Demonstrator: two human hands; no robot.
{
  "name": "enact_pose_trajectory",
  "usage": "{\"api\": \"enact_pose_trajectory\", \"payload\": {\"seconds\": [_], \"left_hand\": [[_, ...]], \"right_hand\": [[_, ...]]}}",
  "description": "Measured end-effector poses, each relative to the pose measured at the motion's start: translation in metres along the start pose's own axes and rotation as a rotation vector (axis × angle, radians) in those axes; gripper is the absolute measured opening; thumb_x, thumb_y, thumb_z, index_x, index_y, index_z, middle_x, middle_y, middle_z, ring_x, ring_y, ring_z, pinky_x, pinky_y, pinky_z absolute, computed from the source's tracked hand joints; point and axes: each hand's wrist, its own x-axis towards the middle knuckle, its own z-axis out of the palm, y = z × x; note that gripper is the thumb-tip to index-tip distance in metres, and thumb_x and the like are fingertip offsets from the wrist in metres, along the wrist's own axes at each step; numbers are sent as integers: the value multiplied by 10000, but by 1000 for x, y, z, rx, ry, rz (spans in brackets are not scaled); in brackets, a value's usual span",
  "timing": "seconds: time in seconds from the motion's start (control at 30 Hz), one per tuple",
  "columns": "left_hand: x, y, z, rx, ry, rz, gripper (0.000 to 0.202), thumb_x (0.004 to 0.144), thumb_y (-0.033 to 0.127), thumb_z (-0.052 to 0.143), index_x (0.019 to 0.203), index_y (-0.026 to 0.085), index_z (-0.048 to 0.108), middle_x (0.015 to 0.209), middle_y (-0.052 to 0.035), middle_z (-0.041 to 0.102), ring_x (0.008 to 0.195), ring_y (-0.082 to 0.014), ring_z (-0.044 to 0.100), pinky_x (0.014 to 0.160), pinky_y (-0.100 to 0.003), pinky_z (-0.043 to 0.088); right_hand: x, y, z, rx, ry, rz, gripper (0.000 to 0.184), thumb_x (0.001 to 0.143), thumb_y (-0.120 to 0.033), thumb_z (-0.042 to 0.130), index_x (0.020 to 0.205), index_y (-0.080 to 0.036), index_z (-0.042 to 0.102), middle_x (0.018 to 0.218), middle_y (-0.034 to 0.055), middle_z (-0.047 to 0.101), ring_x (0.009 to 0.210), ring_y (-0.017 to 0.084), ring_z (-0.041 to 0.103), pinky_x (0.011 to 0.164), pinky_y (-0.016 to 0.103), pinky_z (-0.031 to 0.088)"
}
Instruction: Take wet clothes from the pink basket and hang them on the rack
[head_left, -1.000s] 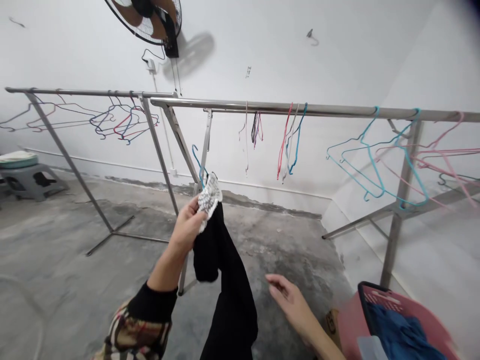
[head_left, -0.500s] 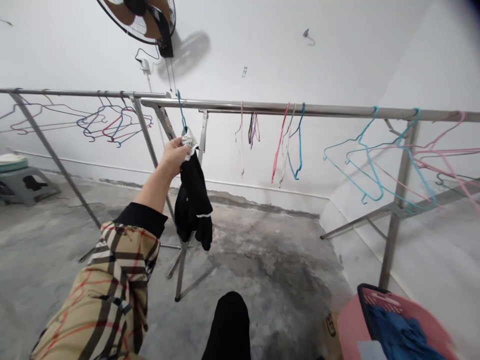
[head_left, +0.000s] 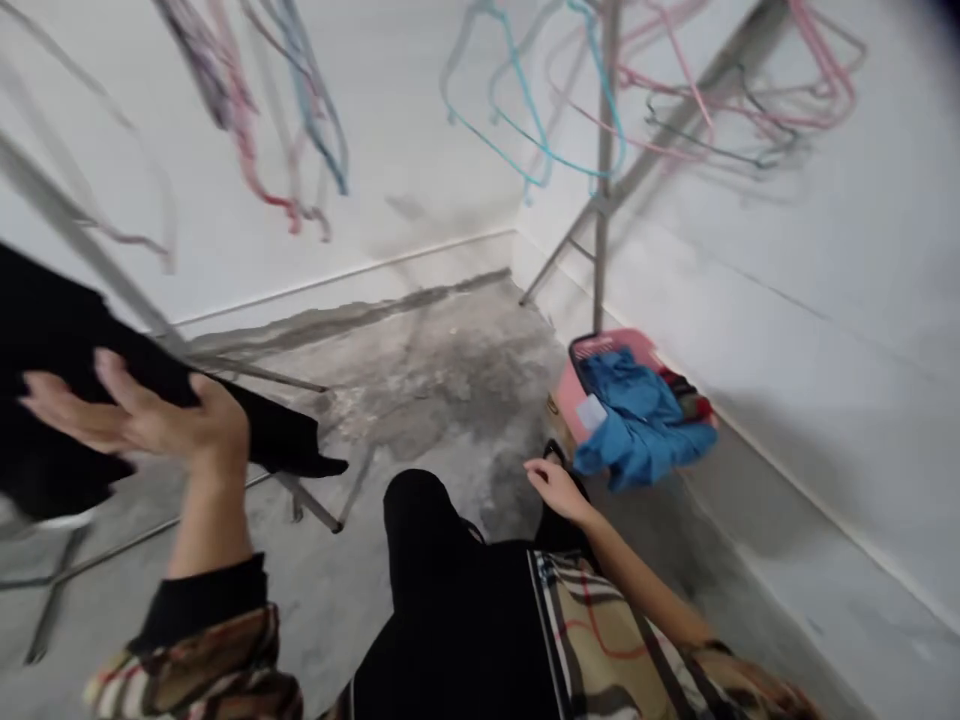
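A black garment (head_left: 52, 310) hangs at the far left of the view, blurred by motion. My left hand (head_left: 150, 415) is spread open against it, and it holds nothing. My right hand (head_left: 559, 490) is low, its fingers loosely curled and empty, close to the near edge of a pink laundry basket (head_left: 577, 385). A crumpled blue garment (head_left: 637, 425) fills the basket and spills over its rim, with a dark red cloth (head_left: 694, 405) beside it.
Blue and pink wire hangers (head_left: 532, 130) hang from a steel drying rack, whose upright (head_left: 604, 200) stands behind the basket. Another rack's legs (head_left: 300, 490) cross the stained concrete floor (head_left: 435, 400) at left. White walls meet at the corner.
My view has swung down and right. My left hand has let go of the garment's top and is spread open beside it. My right hand is nearer the basket.
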Motion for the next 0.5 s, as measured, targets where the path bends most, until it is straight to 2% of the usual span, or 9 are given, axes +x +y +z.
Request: {"api": "enact_pose_trajectory", "payload": {"seconds": [0.03, 0.1, 0.17, 0.23, 0.27, 0.3, 0.37, 0.43, 0.5], "left_hand": [[-38, 12, 18, 37, -55, -4, 683, 882, 369, 529, 1470, 122, 286, 1598, -143, 81, 1460, -405, 44, 1178, -565, 60], [-117, 35, 51, 34, -444, -59, 681, 856, 403, 558, 1451, 147, 348, 1575, -174, 170, 1448, -430, 130, 1133, -608, 181], [-189, 53, 79, 99, -801, -149, 657, 857, 391, 535, 1454, 182, 357, 1577, -206, 180, 1441, -439, 160, 1073, -658, 244], [-245, 63, 99, 217, -1154, -104, 652, 852, 394, 521, 1456, 209, 362, 1588, -216, 159, 1453, -425, 137, 1047, -691, 237], [-265, 64, 106, 289, -1317, -79, 628, 850, 393, 510, 1443, 226, 388, 1586, -205, 182, 1456, -412, 140, 1044, -699, 229], [-281, 64, 111, 315, -1380, -77, 594, 833, 392, 523, 1398, 220, 458, 1559, -211, 260, 1435, -429, 190, 1018, -723, 237], [-301, 61, 117, 358, -1437, -40, 548, 845, 413, 485, 1358, 220, 511, 1539, -197, 316, 1422, -436, 205, 996, -757, 213], [-309, 57, 119, 389, -1437, 24, 525, 871, 443, 422, 1342, 237, 532, 1542, -166, 330, 1420, -424, 200, 987, -763, 209], [-312, 56, 122, 422, -1430, 90, 515, 888, 464, 372, 1328, 263, 548, 1545, -133, 341, 1415, -403, 213, 984, -741, 237]], "right_hand": [[2, 9, -3, -11, 19, 32, 389, 825, -336, 480, 1058, -109, 692, 1000, 112, 722, 907, 196, 663, 914, 378, 502], [4, 28, -14, -40, 66, 91, 365, 831, -290, 489, 1077, -110, 688, 990, 102, 715, 876, 182, 651, 893, 351, 502], [7, 45, -31, -89, 123, 134, 352, 847, -260, 479, 1098, -117, 681, 1033, 98, 701, 902, 174, 637, 912, 334, 489], [13, 62, -57, -146, 193, 175, 360, 867, -244, 461, 1136, -119, 664, 1116, 107, 677, 987, 176, 616, 967, 321, 458], [18, 70, -72, -177, 229, 199, 370, 876, -239, 450, 1161, -117, 652, 1163, 114, 659, 1043, 181, 598, 1001, 317, 435], [25, 78, -88, -208, 265, 227, 383, 886, -236, 437, 1188, -111, 637, 1207, 123, 638, 1104, 188, 571, 1036, 313, 406], [42, 96, -121, -273, 330, 292, 421, 904, -233, 409, 1254, -94, 597, 1281, 140, 591, 1215, 202, 498, 1100, 311, 335], [64, 114, -150, -332, 375, 369, 465, 915, -233, 388, 1335, -98, 537, 1353, 151, 530, 1293, 218, 420, 1139, 329, 271], [87, 132, -172, -376, 386, 452, 481, 916, -248, 400, 1374, -157, 518, 1446, 148, 435, 1345, 261, 352, 1145, 398, 248]]}}
